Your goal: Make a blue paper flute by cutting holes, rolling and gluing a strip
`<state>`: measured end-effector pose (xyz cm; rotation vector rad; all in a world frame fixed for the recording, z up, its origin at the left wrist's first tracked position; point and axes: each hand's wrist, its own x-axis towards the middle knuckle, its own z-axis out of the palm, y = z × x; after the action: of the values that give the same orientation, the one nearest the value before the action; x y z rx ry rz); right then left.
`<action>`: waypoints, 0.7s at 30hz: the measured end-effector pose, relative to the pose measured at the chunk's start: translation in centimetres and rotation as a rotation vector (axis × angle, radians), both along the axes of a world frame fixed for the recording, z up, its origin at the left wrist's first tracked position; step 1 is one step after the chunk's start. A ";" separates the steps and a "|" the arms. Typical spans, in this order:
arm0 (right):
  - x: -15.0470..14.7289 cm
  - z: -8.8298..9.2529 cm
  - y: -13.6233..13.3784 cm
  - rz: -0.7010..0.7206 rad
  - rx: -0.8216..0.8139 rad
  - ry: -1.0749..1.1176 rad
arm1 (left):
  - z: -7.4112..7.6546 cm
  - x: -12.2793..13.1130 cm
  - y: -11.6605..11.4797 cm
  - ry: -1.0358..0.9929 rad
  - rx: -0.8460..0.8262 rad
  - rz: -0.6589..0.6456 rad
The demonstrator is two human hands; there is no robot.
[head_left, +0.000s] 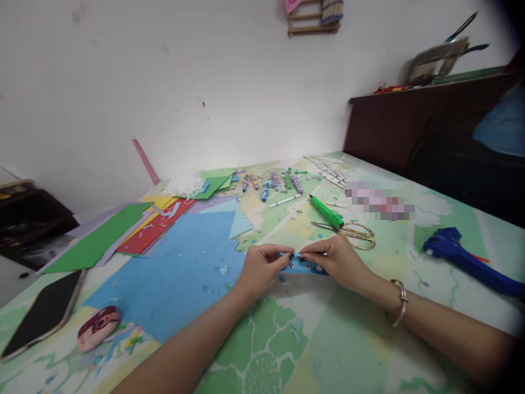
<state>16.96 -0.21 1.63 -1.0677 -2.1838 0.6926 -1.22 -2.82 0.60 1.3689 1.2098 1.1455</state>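
The blue strip sits low in the middle of the view, just above or on the patterned tablecloth, stretched between two hands. The left hand pinches it near one end, thumb against fingers, and the right hand pinches it toward the other, the two sets of fingertips close together along its upper edge. It looks like paper or thin card, so I'd expect it to be very light, easy to bend, and quick to crease or tear; a gentle hold at the edges, with the flat middle left unpressed, should suit it best. The fingers cover both ends and much of the upper edge, so its full length and any fold are hidden (the small marks on its face are too blurred to read). Beyond it, the gold-handled scissors lie touching or just beside a green cutter; which, I cannot tell. A pixelated patch hides whatever lies behind it, and a blue tool runs off the right edge.
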 end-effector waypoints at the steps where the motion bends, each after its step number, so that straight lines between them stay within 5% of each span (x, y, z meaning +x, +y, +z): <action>1: 0.0 0.0 0.0 -0.008 0.006 0.002 | 0.0 0.0 0.0 -0.010 -0.008 0.003; 12: 0.0 -0.7 -0.1 -0.071 0.137 -0.055 | -0.3 0.0 0.2 -0.019 -0.008 -0.012; 21: -0.2 -1.2 0.0 -0.066 0.319 -0.167 | 0.1 -0.2 0.0 0.217 0.127 0.000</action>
<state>16.76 -0.22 0.40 -1.0529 -2.2899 0.2201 -1.42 -2.79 0.72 1.6223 1.3071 1.1111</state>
